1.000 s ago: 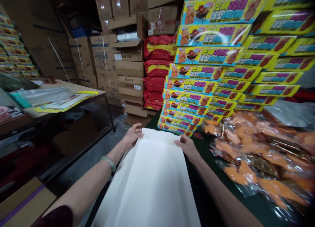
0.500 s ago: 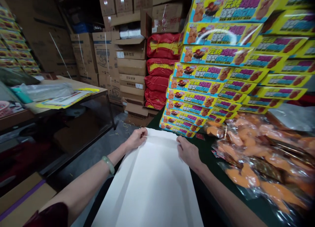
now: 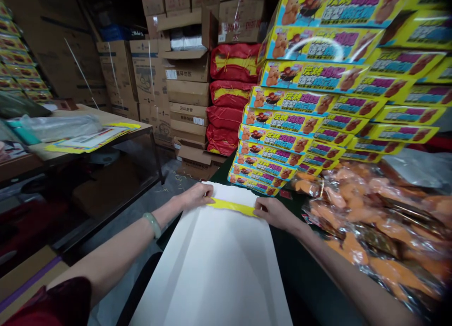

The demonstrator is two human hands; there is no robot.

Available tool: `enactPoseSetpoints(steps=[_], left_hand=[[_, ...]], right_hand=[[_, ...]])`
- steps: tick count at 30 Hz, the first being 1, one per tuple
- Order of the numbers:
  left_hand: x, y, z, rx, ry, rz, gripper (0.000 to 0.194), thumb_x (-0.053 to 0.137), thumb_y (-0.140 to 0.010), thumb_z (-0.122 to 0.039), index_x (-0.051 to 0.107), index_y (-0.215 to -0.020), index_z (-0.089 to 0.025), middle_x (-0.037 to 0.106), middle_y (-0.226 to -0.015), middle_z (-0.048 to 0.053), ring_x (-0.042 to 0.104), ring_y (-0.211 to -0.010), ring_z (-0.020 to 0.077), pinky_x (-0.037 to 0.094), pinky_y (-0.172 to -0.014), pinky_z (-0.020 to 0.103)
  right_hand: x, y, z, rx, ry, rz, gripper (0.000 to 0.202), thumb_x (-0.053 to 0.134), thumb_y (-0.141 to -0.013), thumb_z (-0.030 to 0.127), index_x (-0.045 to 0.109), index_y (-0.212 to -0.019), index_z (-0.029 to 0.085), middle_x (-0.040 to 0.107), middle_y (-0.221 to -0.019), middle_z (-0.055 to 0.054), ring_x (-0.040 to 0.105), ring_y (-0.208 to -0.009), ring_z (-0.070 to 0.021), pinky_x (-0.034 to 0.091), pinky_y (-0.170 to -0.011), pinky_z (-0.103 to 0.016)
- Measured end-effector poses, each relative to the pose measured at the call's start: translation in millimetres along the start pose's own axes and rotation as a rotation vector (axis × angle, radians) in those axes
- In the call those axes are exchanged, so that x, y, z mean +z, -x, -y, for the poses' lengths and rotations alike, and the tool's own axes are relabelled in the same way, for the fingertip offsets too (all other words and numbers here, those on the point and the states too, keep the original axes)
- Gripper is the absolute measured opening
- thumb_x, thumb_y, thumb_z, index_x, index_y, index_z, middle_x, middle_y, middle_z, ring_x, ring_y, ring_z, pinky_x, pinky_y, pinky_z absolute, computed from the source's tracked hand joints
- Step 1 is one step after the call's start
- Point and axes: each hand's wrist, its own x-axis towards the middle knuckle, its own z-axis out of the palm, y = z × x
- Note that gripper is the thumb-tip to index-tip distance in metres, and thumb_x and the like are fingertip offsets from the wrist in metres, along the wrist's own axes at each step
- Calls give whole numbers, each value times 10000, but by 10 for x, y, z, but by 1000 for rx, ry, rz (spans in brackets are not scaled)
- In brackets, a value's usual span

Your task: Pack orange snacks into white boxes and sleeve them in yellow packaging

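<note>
- A stack of yellow printed boxes (image 3: 300,104) fills the table's far right; its top and right side are cut off by the frame.
- A flat white carton blank (image 3: 215,264) lies on the dark green table (image 3: 300,274) along its left edge; the near end runs out of view.
- Clear bags of orange snacks (image 3: 370,213) lie heaped just right of the blank, blurred toward the corner.
- The left hand (image 3: 194,196) pinches the folded far flap's left end, fingers curled over it.
- The right hand (image 3: 273,212) grips the flap's right end likewise; its fingertips are hidden underneath.
- A yellow strip (image 3: 231,206) of the blank's printed side shows between the hands.
- A green bangle (image 3: 152,224) circles the left wrist.
</note>
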Motion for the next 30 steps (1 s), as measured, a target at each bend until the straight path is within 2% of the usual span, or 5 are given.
enactPoseSetpoints(steps=[3,8,13,20,30], left_hand=[[50,-123,-12,-22,-100,35,132,577,-714,-168,639,-830,-182,590,-721,14,529,-675,151,363,-621,225],[91,-215,-148,-2,-297,101,172,503,-685,-55,643,-644,-148,622,-757,88,573,-727,203,401,-673,268],[25,-237,-220,66,-405,162,174,494,-712,-72,654,-680,-131,633,-771,98,579,-699,196,416,-641,271],[50,-383,-174,192,-466,226,155,566,-708,-120,670,-810,-172,660,-806,52,601,-768,175,423,-637,225],[151,-385,-446,231,-620,210,217,448,-801,-78,618,-934,-96,660,-785,141,638,-716,232,450,-577,286]], right_hand=[[-30,-185,-1,-15,47,57,139,579,-732,236,590,-866,201,640,-772,0,558,-660,-124,329,-537,-203],[18,-239,232,-68,227,37,247,455,-733,83,614,-901,171,656,-848,-86,600,-773,-193,330,-596,-247],[48,-190,216,-139,316,30,234,414,-789,158,586,-947,163,644,-951,-104,610,-816,-208,360,-638,-266],[55,-314,222,-177,379,62,295,444,-767,152,524,-1049,194,660,-877,-79,614,-820,-216,376,-639,-269],[224,-184,354,-93,478,-12,272,320,-874,108,481,-1082,175,618,-934,-112,624,-824,-212,421,-663,-279]])
